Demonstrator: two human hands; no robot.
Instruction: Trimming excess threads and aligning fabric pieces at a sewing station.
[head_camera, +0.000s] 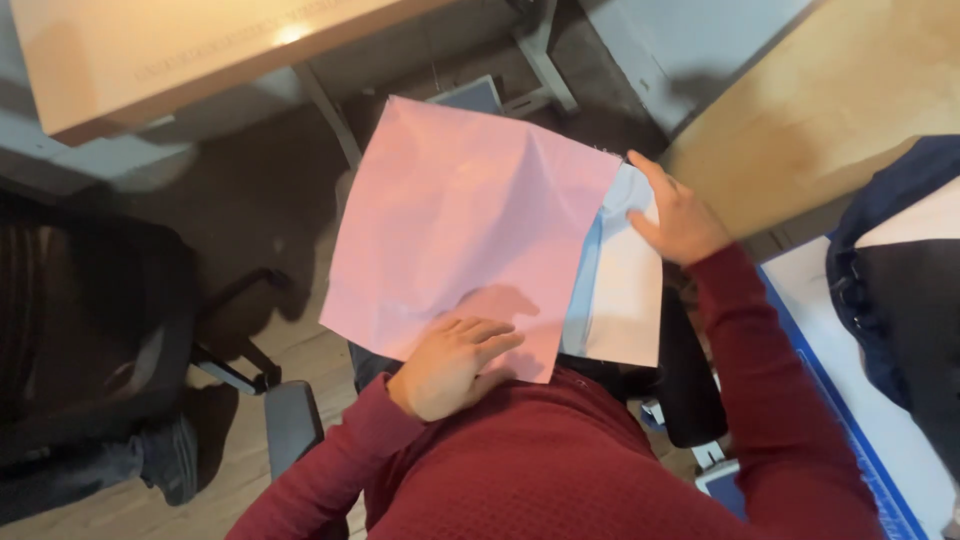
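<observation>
A large pink sheet of paper (465, 230) lies across the lap of the person, a little tilted, with soft creases running over it. Its upper corner points away from the body and its lower edge comes close to the dark red sweater (570, 460). Under its right side a second sheet, white with a pale blue side (622, 290), sticks out; it is partly covered by the pink one.

The left hand (450, 365) rests flat on the lower edge of the pink sheet. The fingers are stretched and slightly spread, pressing down on the paper and not closed around anything. The right hand (678, 218) lies on the upper part of the white and blue sheet, just beside the right edge of the pink sheet. Its fingers are also open and its palm is down, touching the paper; whether the thumb is pinching the edge, I cannot tell.

At the top left stands a light wooden desk (170, 60) with grey metal legs (330, 115). At the top right a second wooden desk (820, 130) shows its corner. On the right side there is a dark blue bag or jacket (900, 290), and beneath it a white flat board with a blue border (850, 400). On the left a black office chair (90, 330) stands on the pale wooden floor (240, 460), well apart from the papers.
</observation>
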